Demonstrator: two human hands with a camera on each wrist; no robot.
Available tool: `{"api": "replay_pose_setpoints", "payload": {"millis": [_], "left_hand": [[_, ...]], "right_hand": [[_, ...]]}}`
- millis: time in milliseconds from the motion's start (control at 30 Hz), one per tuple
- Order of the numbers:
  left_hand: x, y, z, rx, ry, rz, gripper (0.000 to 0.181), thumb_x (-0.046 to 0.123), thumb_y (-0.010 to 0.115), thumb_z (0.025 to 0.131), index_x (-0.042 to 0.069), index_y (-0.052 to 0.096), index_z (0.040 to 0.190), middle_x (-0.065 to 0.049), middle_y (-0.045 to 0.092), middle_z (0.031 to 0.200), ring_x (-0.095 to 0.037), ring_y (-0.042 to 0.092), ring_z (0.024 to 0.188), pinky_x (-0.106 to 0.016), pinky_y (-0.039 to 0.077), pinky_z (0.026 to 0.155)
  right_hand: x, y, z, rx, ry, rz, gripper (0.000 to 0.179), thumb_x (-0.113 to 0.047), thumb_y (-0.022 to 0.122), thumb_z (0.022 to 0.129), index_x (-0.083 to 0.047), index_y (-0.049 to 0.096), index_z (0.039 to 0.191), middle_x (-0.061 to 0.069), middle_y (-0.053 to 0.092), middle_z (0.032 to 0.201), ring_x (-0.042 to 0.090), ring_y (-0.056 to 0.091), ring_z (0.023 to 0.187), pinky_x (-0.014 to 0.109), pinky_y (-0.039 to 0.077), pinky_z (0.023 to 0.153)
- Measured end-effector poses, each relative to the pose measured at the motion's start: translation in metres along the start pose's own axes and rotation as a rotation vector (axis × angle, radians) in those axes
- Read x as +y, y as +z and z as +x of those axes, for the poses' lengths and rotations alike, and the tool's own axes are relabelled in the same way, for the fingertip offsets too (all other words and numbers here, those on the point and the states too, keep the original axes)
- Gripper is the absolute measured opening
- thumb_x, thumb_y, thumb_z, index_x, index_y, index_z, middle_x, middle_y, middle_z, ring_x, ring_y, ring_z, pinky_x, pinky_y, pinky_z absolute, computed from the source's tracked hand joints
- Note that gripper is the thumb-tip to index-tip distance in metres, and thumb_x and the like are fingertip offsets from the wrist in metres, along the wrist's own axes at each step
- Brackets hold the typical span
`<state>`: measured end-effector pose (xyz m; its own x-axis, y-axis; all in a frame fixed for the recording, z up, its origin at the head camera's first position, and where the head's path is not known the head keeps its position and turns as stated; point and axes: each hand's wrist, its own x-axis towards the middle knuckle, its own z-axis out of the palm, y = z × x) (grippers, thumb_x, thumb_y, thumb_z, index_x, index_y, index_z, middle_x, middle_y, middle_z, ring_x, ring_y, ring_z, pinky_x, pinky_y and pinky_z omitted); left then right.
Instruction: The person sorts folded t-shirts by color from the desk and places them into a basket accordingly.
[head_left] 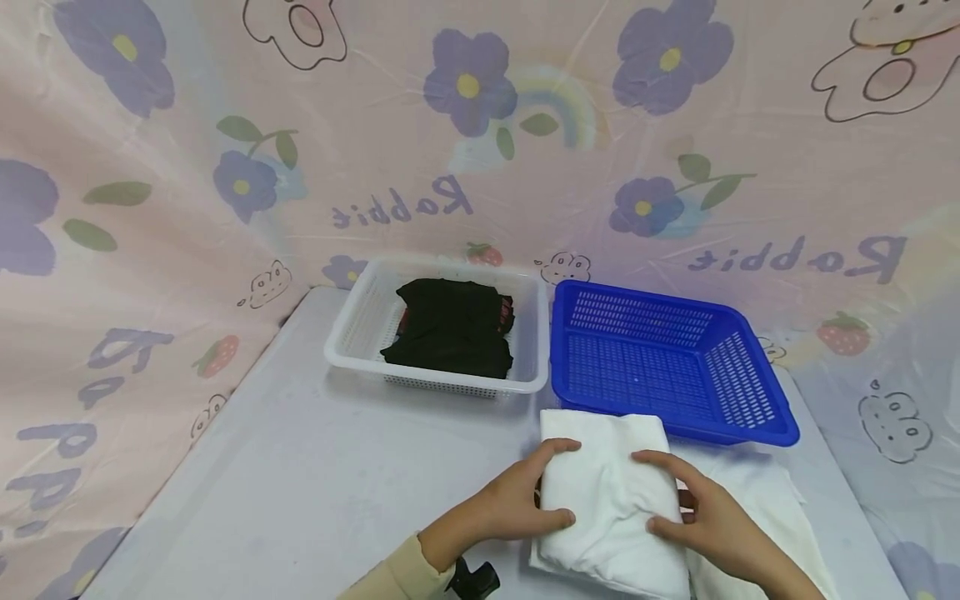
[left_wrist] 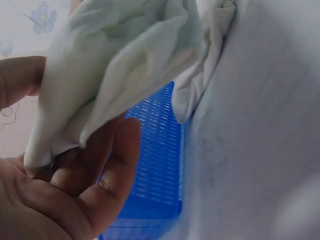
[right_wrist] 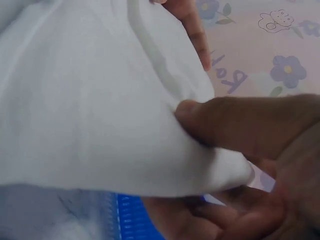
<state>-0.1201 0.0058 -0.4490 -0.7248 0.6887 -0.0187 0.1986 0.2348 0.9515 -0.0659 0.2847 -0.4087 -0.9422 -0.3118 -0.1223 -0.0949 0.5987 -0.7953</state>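
Note:
A folded white garment is held between both hands in front of the blue basket, at the lower right of the head view. My left hand grips its left edge, thumb and index finger on top, other fingers curled beneath, as the left wrist view shows on the white cloth. At the opposite edge my right hand pinches the fabric, its thumb on top and fingers below; the right wrist view shows this hand closely. Another white cloth lies on the table under and beside the right hand.
A blue plastic basket with slotted walls stands just beyond the garment. Left of it, a white basket holds dark folded clothing. The white table meets a patterned curtain at the back and sides.

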Motion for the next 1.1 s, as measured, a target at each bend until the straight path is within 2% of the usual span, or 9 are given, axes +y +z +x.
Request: {"api": "replay_pose_setpoints", "payload": {"millis": [167,267,400,533,667,767,867,933,1100], "left_hand": [[0.014,-0.008,0.004,-0.004,0.052,-0.019,0.081,0.016,0.076,0.08,0.042,0.03,0.142,-0.003,0.057,0.117,0.001,0.062,0.081,-0.018,0.052,0.071],[0.022,-0.012,0.011,-0.009,0.094,-0.016,0.085,0.013,0.077,0.079,0.04,0.028,0.143,-0.004,0.054,0.12,0.001,0.061,0.083,-0.018,0.053,0.072],[0.032,-0.019,0.024,0.015,0.139,-0.024,0.087,0.01,0.077,0.078,0.039,0.028,0.144,-0.004,0.053,0.118,0.0,0.059,0.081,-0.019,0.052,0.072],[0.045,-0.025,0.043,0.073,0.185,-0.116,0.082,0.003,0.074,0.079,0.033,0.032,0.143,-0.007,0.051,0.121,-0.003,0.06,0.079,-0.019,0.053,0.071],[0.056,-0.03,0.062,0.116,0.232,-0.188,0.078,-0.002,0.071,0.08,0.027,0.035,0.143,-0.008,0.046,0.132,-0.006,0.061,0.079,-0.02,0.054,0.07],[0.062,-0.033,0.075,0.127,0.233,-0.205,0.076,-0.003,0.07,0.081,0.027,0.037,0.143,-0.007,0.046,0.133,-0.007,0.062,0.078,-0.021,0.054,0.066],[0.065,-0.035,0.088,0.156,0.207,-0.215,0.073,-0.002,0.071,0.081,0.027,0.04,0.14,-0.005,0.047,0.132,-0.009,0.063,0.076,-0.022,0.054,0.062],[0.065,-0.036,0.097,0.186,0.18,-0.223,0.069,0.0,0.072,0.082,0.027,0.042,0.138,-0.003,0.048,0.13,-0.009,0.063,0.078,-0.023,0.054,0.062],[0.063,-0.036,0.119,0.289,0.118,-0.203,0.061,0.003,0.075,0.081,0.026,0.049,0.132,0.001,0.049,0.129,-0.009,0.063,0.079,-0.023,0.054,0.064]], "right_hand": [[-0.012,-0.014,0.001,0.017,0.037,-0.001,0.074,-0.021,0.074,0.085,-0.017,0.033,0.147,0.03,0.048,0.125,0.008,0.065,0.069,0.028,0.054,0.058],[-0.015,-0.021,0.002,0.056,-0.006,0.022,0.073,-0.014,0.073,0.085,-0.015,0.033,0.147,0.032,0.046,0.125,0.008,0.067,0.071,0.031,0.055,0.057],[-0.018,-0.033,0.007,0.122,-0.067,0.025,0.073,-0.007,0.071,0.085,-0.012,0.033,0.147,0.035,0.038,0.132,0.006,0.069,0.077,0.031,0.057,0.058],[-0.022,-0.05,0.014,0.172,-0.085,0.017,0.078,-0.004,0.073,0.083,-0.013,0.031,0.149,0.033,0.031,0.137,0.004,0.069,0.083,0.031,0.057,0.059],[-0.024,-0.066,0.023,0.194,-0.086,0.016,0.085,-0.004,0.075,0.081,-0.017,0.029,0.151,0.029,0.025,0.143,-0.001,0.064,0.092,0.031,0.057,0.063],[-0.023,-0.076,0.029,0.219,-0.094,-0.033,0.086,-0.005,0.077,0.08,-0.019,0.03,0.151,0.025,0.033,0.138,-0.004,0.059,0.092,0.028,0.056,0.064],[-0.02,-0.085,0.036,0.261,-0.09,-0.101,0.082,-0.009,0.076,0.081,-0.02,0.033,0.15,0.017,0.044,0.126,-0.001,0.057,0.084,0.024,0.054,0.062],[-0.017,-0.091,0.041,0.287,-0.079,-0.13,0.078,-0.012,0.076,0.083,-0.021,0.035,0.149,0.012,0.046,0.123,0.003,0.056,0.082,0.022,0.052,0.061],[-0.011,-0.103,0.058,0.297,-0.032,-0.121,0.072,-0.015,0.072,0.087,-0.019,0.035,0.149,0.019,0.038,0.137,0.0,0.057,0.084,0.023,0.053,0.063]]}}
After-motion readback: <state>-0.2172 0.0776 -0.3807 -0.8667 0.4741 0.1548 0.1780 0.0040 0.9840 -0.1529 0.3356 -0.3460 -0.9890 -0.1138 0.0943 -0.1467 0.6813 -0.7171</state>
